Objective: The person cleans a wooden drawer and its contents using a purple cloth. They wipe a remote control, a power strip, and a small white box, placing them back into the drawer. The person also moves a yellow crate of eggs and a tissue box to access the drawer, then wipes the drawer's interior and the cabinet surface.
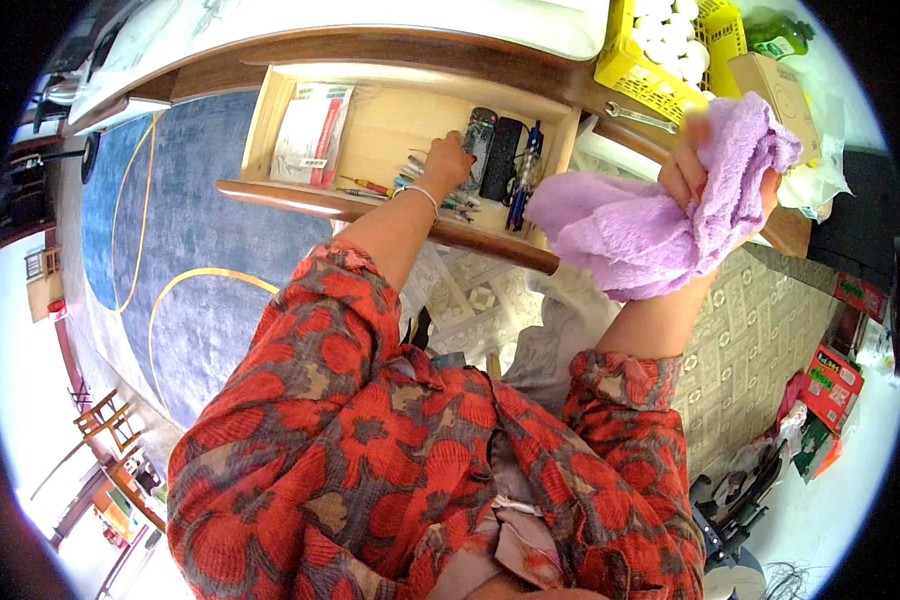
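Note:
A wooden drawer is pulled out in front of me. My left hand reaches down into it, over loose pens and beside a dark patterned case. Its fingertips are at the case's edge; whether they grip anything is unclear. A black case lies alongside, followed by a bunch of blue pens. At the drawer's left end rests a clear plastic packet with white and pink contents. To the right of the drawer, my right hand holds a bunched purple plush cloth, which partly hides the fingers.
On the brown tabletop edge lies a metal wrench. Behind it stands a yellow plastic crate of white rounded objects, near a green bottle and a cardboard box. A blue rug covers floor at left; a red box is at right.

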Demonstrator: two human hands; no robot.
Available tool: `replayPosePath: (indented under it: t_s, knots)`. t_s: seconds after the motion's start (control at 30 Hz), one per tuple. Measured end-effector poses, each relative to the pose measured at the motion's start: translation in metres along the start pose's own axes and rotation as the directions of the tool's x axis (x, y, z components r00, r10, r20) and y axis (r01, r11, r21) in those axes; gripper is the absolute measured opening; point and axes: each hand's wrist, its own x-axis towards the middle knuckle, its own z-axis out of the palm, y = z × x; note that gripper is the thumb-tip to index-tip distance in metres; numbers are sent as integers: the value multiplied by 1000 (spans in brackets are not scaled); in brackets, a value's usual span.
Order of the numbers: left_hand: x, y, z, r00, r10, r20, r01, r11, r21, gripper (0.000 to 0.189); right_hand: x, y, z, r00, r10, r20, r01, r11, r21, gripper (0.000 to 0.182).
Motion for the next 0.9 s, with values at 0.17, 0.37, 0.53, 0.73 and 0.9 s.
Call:
replayPosePath:
  t_s: [0.17, 0.37, 0.53, 0.73, 0.9]
  knots:
    - [-26, 24, -2, 989, -37, -144, 47, 997, 67, 84, -3, 9, -10, 936, -167, -311, 169, 985, -19, 67]
    - [-51, 60, -20, 990, -3, 142, -33, 967, 254, 111, -4, 14, -25, 967, -195, -161, 192, 981, -35, 60]
    - [-42, 53, -17, 990, -1, 141, -43, 950, 310, 112, -1, 21, -16, 945, -238, -223, 223, 971, -89, 61]
    - [-35, 43, -10, 992, 16, 124, -57, 940, 336, 113, -3, 17, -7, 980, -89, -178, 79, 995, -63, 62]
    - [-45, 55, -25, 994, 4, 113, -47, 924, 380, 105, 1, 19, -5, 993, -43, -111, 41, 999, -23, 63]
